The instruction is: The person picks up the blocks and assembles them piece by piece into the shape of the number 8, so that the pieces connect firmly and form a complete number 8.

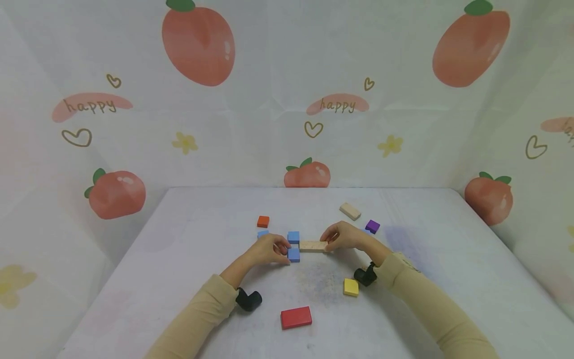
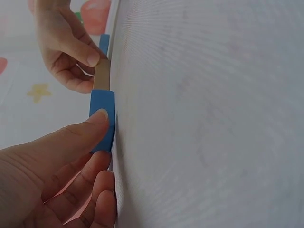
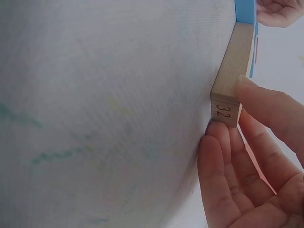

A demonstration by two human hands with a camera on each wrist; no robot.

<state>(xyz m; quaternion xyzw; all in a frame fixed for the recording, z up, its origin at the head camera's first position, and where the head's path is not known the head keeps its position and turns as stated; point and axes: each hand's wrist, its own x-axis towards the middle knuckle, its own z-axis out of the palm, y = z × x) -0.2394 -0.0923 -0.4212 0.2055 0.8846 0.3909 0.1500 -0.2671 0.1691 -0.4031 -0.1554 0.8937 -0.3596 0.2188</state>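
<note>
Two blue blocks, a nearer one (image 1: pixel 294 256) and a farther one (image 1: pixel 293 237), lie in line at the table's middle. A flat wooden block (image 1: pixel 313 246), marked 32 on its end in the right wrist view, extends rightward from them. My left hand (image 1: pixel 264 251) holds the nearer blue block by its left end, thumb on its near side, fingers curled behind. With thumb and fingers, my right hand (image 1: pixel 344 237) pinches the right end of the wooden block (image 3: pixel 232 71). In the left wrist view, the blue block (image 2: pixel 102 102) overlaps the wooden block's end.
An orange block (image 1: pixel 263 221) and a partly hidden blue block (image 1: pixel 262 233) lie behind my left hand. Beyond my right hand are a second wooden block (image 1: pixel 350 211) and a purple block (image 1: pixel 372 227). A yellow block (image 1: pixel 351 287) and a red block (image 1: pixel 296 317) lie nearer me.
</note>
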